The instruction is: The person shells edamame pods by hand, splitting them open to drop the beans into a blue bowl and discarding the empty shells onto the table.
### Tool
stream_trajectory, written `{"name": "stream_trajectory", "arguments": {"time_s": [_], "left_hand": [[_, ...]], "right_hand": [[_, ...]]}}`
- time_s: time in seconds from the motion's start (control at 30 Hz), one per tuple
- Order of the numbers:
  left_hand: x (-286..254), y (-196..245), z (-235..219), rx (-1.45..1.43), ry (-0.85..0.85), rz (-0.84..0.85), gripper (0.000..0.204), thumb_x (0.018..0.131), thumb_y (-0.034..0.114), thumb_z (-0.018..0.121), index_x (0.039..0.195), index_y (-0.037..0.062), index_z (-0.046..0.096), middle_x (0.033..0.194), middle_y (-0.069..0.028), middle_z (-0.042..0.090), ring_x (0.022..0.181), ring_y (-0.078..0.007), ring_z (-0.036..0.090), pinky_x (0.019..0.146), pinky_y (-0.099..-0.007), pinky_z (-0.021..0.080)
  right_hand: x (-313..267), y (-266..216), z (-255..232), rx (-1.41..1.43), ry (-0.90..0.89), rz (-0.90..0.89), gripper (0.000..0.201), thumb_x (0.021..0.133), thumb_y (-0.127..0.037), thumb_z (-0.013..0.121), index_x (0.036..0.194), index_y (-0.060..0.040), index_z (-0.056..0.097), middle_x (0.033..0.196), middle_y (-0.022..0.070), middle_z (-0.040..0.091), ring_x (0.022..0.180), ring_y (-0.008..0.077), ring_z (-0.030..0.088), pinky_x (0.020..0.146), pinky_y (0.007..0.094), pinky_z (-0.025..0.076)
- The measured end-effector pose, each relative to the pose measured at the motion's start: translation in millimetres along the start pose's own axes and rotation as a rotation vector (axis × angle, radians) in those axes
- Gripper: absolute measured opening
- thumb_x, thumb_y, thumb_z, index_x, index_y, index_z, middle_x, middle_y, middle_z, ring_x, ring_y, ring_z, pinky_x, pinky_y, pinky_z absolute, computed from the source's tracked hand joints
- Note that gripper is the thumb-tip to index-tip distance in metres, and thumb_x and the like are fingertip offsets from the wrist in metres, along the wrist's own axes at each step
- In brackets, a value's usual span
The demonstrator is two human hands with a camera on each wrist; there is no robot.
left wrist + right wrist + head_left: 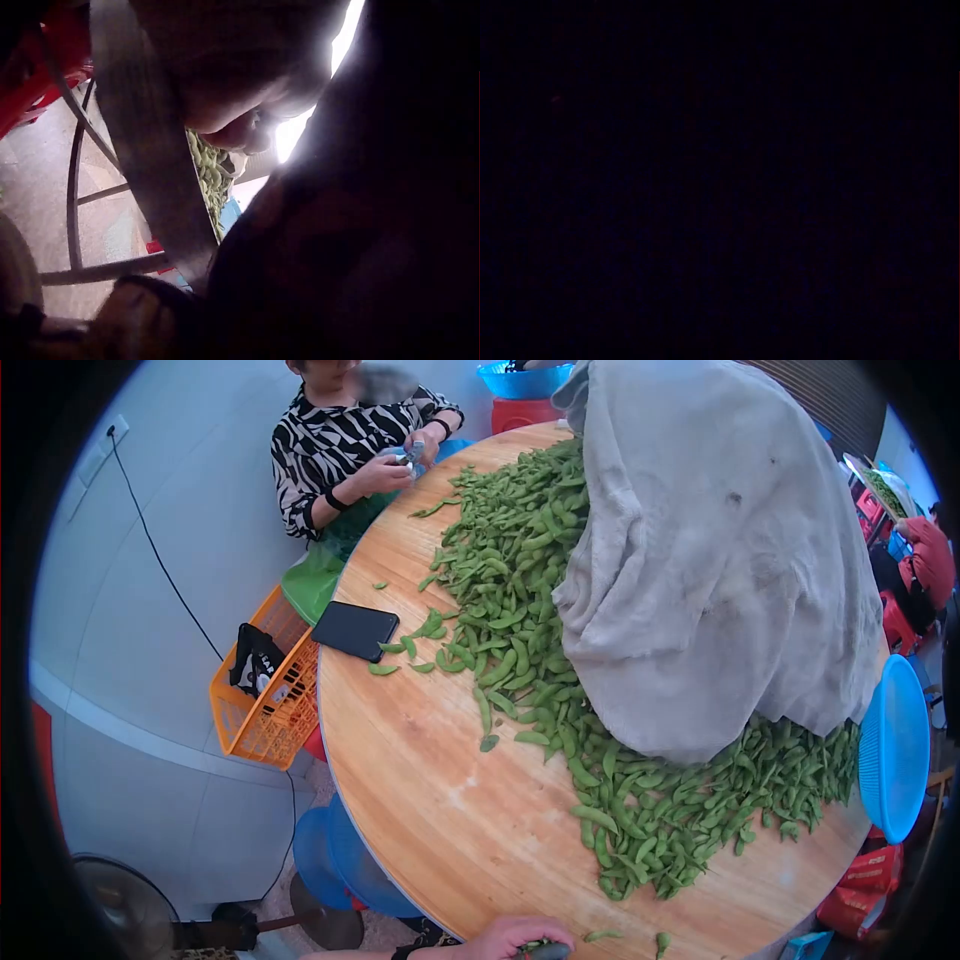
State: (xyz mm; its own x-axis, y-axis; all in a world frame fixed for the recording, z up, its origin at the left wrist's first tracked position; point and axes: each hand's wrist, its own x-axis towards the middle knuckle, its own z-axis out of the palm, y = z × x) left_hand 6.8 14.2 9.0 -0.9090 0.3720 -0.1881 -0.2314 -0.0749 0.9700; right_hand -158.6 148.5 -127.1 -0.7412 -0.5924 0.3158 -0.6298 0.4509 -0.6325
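At the bottom edge of the head view my left hand (515, 935), with a dark band at its wrist, curls round green pods (538, 944) and something dark grey-green beside them. In the left wrist view the same hand (232, 101) is mostly in shadow, close to the table's edge. A large heap of green pods (530, 590) lies on the round wooden table (440, 780), partly under a grey cloth (710, 570). Two loose pods (602, 935) lie just right of my left hand. My right hand does not show; the right wrist view is almost black.
A person in a patterned shirt (345, 455) handles something small across the table. A black phone (355, 630) lies at the left edge, above an orange basket (262, 705). Blue basins (893, 750) stand at the right and below left. A fan (125, 900) is at lower left.
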Motion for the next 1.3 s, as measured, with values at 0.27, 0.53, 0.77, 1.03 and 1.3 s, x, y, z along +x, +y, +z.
{"name": "stream_trajectory", "arguments": {"time_s": [0.27,0.53,0.77,1.03,1.3], "left_hand": [[-11,-14,2,-0.039,-0.062,-0.008,0.013,0.088,0.017,0.058,0.093,0.0052,0.059,0.081,-0.0041,0.057,0.071,-0.0103,0.053,0.063,-0.0237,0.043],[-7,-16,10,-0.126,-0.055,0.088,0.016,0.091,0.016,0.052,0.100,0.0032,0.055,0.085,-0.0010,0.055,0.070,-0.0047,0.050,0.061,-0.0191,0.042],[-42,-23,2,-0.261,0.293,0.293,0.024,0.080,-0.006,0.050,0.100,0.0048,0.055,0.085,-0.0019,0.058,0.074,-0.0096,0.055,0.062,-0.0202,0.046],[-128,-105,-120,-0.307,0.957,0.295,0.016,0.083,0.005,0.051,0.098,0.0046,0.055,0.079,-0.0045,0.056,0.065,-0.0101,0.052,0.051,-0.0184,0.039],[-193,-228,-218,1.491,0.865,-0.417,0.033,0.077,0.008,0.058,0.110,0.0049,0.059,0.106,-0.0184,0.061,0.096,-0.0319,0.058,0.086,-0.0392,0.043]], "right_hand": [[-56,-23,14,-0.061,-0.050,-0.006,0.032,0.077,-0.013,0.060,0.107,-0.0064,0.057,0.102,0.0175,0.059,0.097,0.0356,0.054,0.083,0.0401,0.044],[-79,-66,-13,-0.156,-0.064,-0.043,0.031,0.077,-0.013,0.060,0.107,-0.0062,0.057,0.101,0.0174,0.060,0.096,0.0353,0.055,0.083,0.0397,0.044],[-178,-128,-32,-0.198,-0.202,0.141,0.030,0.077,-0.013,0.061,0.106,-0.0061,0.058,0.100,0.0173,0.060,0.095,0.0351,0.055,0.082,0.0394,0.045],[-179,-188,-142,0.054,-0.142,0.582,0.015,0.083,-0.015,0.059,0.092,-0.0031,0.061,0.069,0.0152,0.059,0.062,0.0292,0.060,0.057,0.0348,0.046],[-149,-174,-119,-0.367,0.311,0.580,0.010,0.081,-0.014,0.060,0.085,-0.0044,0.059,0.069,0.0171,0.059,0.064,0.0330,0.059,0.057,0.0373,0.046]]}}
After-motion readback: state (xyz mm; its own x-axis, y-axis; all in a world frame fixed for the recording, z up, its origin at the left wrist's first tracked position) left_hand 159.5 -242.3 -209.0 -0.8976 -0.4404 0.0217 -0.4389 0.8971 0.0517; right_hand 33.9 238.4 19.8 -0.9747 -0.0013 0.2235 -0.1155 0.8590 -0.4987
